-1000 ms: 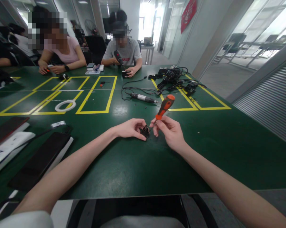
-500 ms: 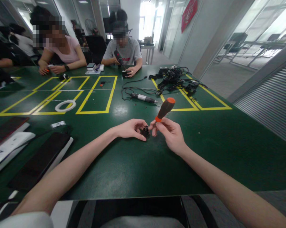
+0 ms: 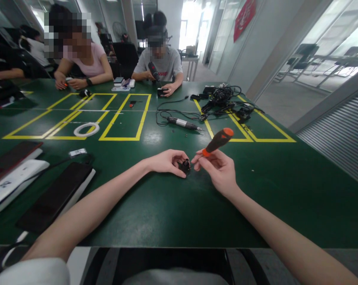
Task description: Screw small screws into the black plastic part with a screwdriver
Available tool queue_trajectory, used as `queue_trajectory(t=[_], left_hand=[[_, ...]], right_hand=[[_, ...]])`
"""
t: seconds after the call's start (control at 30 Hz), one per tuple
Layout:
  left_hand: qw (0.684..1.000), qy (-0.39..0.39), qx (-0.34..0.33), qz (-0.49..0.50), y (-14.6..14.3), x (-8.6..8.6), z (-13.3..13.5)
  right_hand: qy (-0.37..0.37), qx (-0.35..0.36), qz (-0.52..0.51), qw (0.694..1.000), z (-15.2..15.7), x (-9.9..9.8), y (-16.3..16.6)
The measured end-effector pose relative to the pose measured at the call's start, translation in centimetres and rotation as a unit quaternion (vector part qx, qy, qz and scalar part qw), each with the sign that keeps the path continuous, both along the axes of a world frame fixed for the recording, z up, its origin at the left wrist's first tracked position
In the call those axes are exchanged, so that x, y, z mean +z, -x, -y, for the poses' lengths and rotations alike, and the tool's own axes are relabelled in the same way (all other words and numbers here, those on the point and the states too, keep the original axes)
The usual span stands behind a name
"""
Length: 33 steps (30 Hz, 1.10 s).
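Note:
My left hand rests on the green table with thumb and fingers curled round a small black part. A short dark cylinder stands up from that part; its exact kind is too small to make out. Just right of it, my right hand grips a screwdriver with a black and orange handle. The handle leans up and to the right, and the fingers hold it near its lower orange collar. I cannot see the screwdriver's tip clearly. A small gap separates the right fingertips from the black part.
An electric screwdriver lies beyond my hands, with a heap of black cables behind it. A white ring lies left on the taped table. Phones and a power strip sit at the left. Two people work across the table.
The screwdriver handle has tilted further to the right, and my right hand has drawn slightly away from the black part. My left hand keeps its hold. The whole view has shifted slightly.

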<state>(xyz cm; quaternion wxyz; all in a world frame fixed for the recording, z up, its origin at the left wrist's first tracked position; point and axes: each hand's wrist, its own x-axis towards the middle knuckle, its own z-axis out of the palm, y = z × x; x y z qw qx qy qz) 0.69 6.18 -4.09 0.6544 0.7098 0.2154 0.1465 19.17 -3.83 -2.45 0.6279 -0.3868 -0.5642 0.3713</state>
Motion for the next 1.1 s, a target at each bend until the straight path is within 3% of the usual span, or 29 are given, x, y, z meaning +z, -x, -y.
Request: queue_trajectory(t=[0.2, 0.83, 1.1], left_hand=[[1.000, 0.014, 0.000, -0.005, 0.05, 0.39, 0.06], [1.000, -0.002, 0.011, -0.015, 0.22, 0.25, 0.32], [1.000, 0.006, 0.001, -0.013, 0.17, 0.32, 0.34]], right_hand=[[-0.004, -0.034, 0.037, 0.999, 0.26, 0.28, -0.04], [-0.006, 0.013, 0.050, 0.999, 0.78, 0.17, 0.33], [0.011, -0.019, 0.037, 0.999, 0.43, 0.33, 0.56]])
